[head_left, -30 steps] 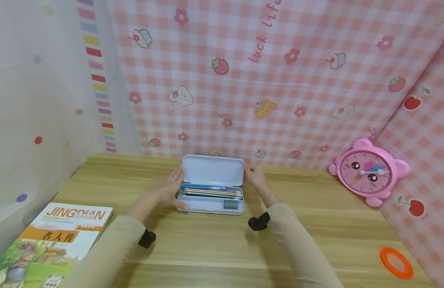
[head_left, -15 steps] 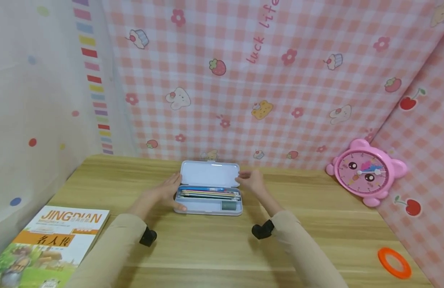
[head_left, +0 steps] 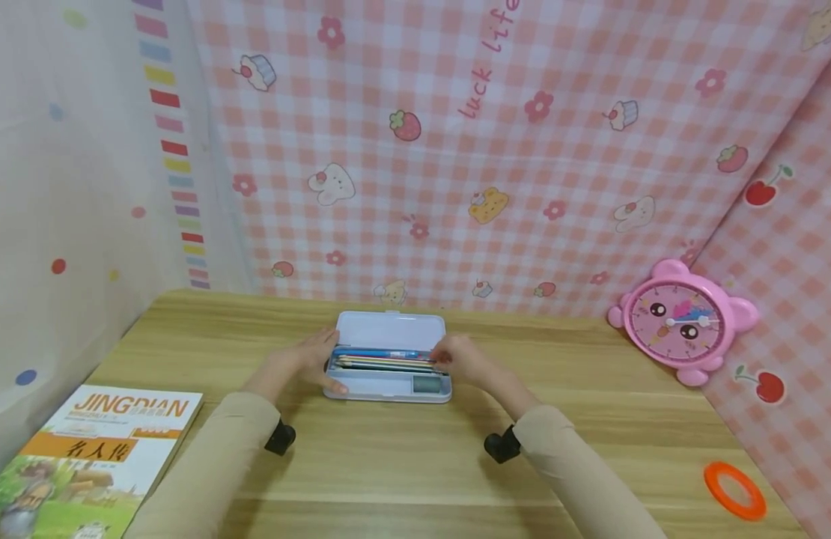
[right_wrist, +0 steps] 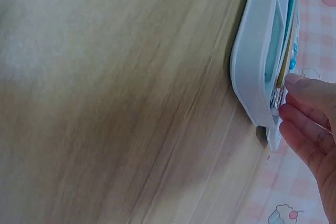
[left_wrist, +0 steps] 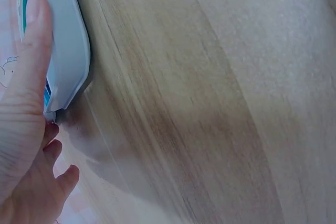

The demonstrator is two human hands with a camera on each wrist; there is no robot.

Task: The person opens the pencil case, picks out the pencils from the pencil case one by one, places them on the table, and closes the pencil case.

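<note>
A white pencil case [head_left: 375, 386] stands with its lid [head_left: 391, 330] raised at the back of the table. Inside lie several pencils [head_left: 385, 365], a blue pen [head_left: 371, 352] and, in the front right compartment, a dark green block [head_left: 426, 384]. My left hand [head_left: 296, 368] grips the case's left end, thumb along the front and fingers toward the back. In the left wrist view the thumb [left_wrist: 37, 40] crosses the case's edge. My right hand [head_left: 466, 363] reaches over the right end, its fingertips [right_wrist: 294, 80] at the pencils' eraser ends. No pencil is lifted.
A book [head_left: 99, 457] with an orange band lies at the left front. A pink animal-shaped clock [head_left: 678, 322] stands at the right, and an orange ring [head_left: 735, 491] lies near the right front. A checked cloth [head_left: 415, 150] hangs right behind the case.
My right hand has left the lid's right edge and come down to the pencils' right ends. The lid has tilted further back. My left hand stays on the case's left end.
</note>
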